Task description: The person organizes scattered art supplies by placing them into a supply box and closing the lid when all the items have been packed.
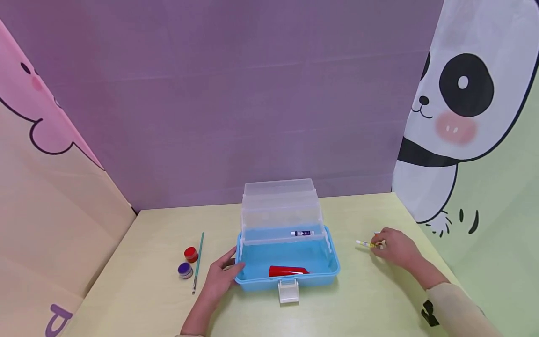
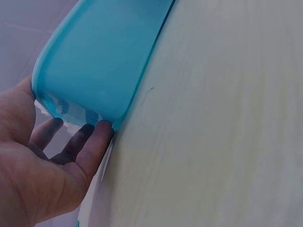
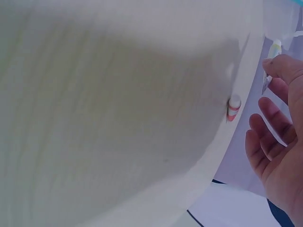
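Observation:
A light blue storage box [image 1: 313,280] with its clear lid [image 1: 278,196] raised stands in the middle of the table. My left hand [image 1: 216,281] grips the left end of the box, thumb over the rim and fingers against the outer wall, as the left wrist view also shows. Inside lie a red bottle [image 1: 286,271] and a paint tube with a dark label [image 1: 302,233]. At the right, my right hand [image 1: 397,248] pinches a yellow-and-white paint tube [image 1: 364,244] between thumb and index finger. A red-and-white tube [image 3: 233,109] lies on the table near this hand.
Left of the box are a red paint jar [image 1: 191,254], a purple paint jar [image 1: 185,270] and a teal paintbrush [image 1: 199,262]. A white latch [image 1: 288,291] hangs from the box front. A purple backdrop [image 1: 269,103] rises behind the table.

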Action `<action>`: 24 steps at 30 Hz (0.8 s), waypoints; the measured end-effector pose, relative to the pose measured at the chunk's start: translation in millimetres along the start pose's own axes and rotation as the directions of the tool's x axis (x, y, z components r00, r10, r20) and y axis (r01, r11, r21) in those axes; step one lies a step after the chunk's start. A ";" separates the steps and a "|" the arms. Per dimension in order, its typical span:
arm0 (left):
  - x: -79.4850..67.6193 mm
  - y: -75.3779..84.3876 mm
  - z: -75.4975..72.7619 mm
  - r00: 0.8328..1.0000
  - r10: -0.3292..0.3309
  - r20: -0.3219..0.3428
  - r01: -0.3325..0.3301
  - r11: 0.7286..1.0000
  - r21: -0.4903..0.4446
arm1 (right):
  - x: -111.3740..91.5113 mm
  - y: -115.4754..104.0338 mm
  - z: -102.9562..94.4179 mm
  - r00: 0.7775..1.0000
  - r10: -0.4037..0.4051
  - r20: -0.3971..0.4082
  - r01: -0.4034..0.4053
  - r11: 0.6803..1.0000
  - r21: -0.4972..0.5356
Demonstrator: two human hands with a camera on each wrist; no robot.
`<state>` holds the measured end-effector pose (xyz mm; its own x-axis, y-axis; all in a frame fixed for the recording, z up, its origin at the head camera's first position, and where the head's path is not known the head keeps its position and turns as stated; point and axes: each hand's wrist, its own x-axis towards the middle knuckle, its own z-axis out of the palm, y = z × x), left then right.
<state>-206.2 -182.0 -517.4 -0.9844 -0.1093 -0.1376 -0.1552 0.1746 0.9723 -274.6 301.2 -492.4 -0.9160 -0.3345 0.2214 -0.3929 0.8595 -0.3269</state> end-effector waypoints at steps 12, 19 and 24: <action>-0.3 -0.2 0.2 1.000 0.007 0.002 -0.007 1.000 -0.015 | 9.0 -8.6 1.7 0.999 -0.020 -0.027 0.020 1.000 -0.006; -1.2 0.3 0.5 1.000 0.008 -0.005 -0.008 1.000 0.003 | 12.4 -12.5 3.5 0.998 -0.040 -0.049 0.039 0.999 -0.010; -1.2 0.3 0.2 1.000 0.010 -0.007 -0.010 1.000 0.010 | 16.2 -14.7 2.6 0.998 -0.048 -0.048 0.048 0.999 -0.012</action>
<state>-205.0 -181.6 -516.9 -0.9854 -0.1139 -0.1263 -0.1459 0.1851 0.9718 -283.8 282.1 -486.4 -0.8912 -0.3567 0.2803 -0.4350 0.8471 -0.3053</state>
